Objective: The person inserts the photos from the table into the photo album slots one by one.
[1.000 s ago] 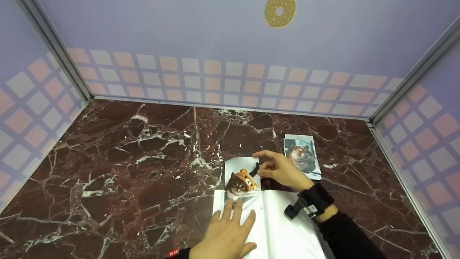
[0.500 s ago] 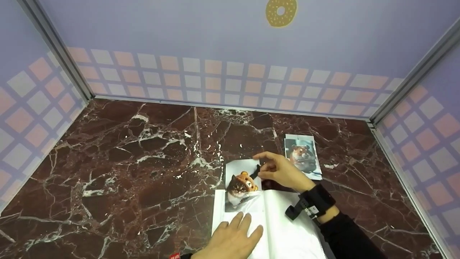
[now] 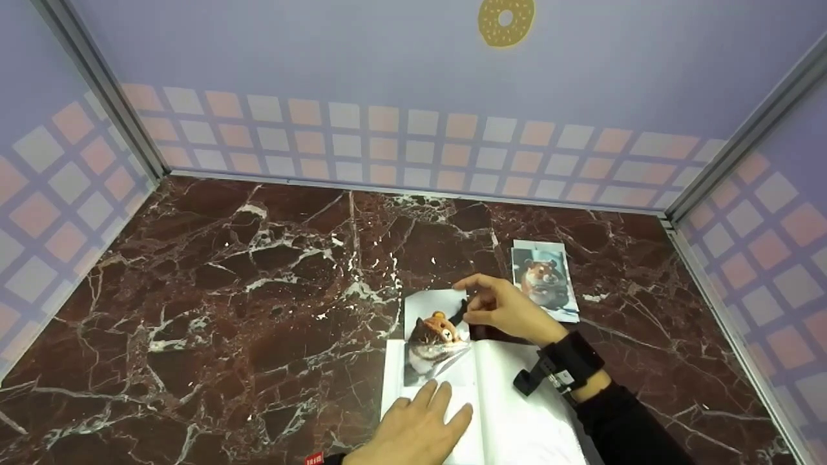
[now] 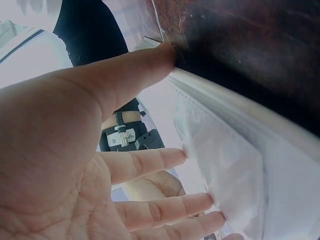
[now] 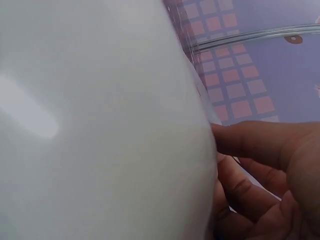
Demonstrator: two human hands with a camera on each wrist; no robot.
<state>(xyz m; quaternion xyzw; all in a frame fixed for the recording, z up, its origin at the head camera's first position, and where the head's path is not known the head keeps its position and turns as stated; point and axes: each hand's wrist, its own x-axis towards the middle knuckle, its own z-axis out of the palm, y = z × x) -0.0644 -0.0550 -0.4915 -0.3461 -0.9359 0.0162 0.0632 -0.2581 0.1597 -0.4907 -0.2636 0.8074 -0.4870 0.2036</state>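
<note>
A photo of a cat in a bear-shaped hat (image 3: 434,332) lies at the top of the left page of an open photo album (image 3: 526,407). Its lower part is under the clear sleeve, and its upper part sticks out past the page's top edge. My right hand (image 3: 507,307) pinches the photo's right edge near the upper corner. With fingers apart, my left hand (image 3: 420,429) rests on the left page just below the photo. In the left wrist view, its fingertips (image 4: 202,201) touch the clear sleeve (image 4: 225,160). A pale album page (image 5: 110,125) hides most of the right wrist view.
A small stack of photos (image 3: 544,284), a hamster picture on top, lies beyond my right hand. The album rests on a dark red marbled tabletop (image 3: 258,310). Purple panels with a checked band (image 3: 381,145) stand along the back and both sides.
The photo has slid down toward me, deeper into the sleeve, with my right hand still at its edge. My left hand has shifted a little down the page, showing more of the photo.
</note>
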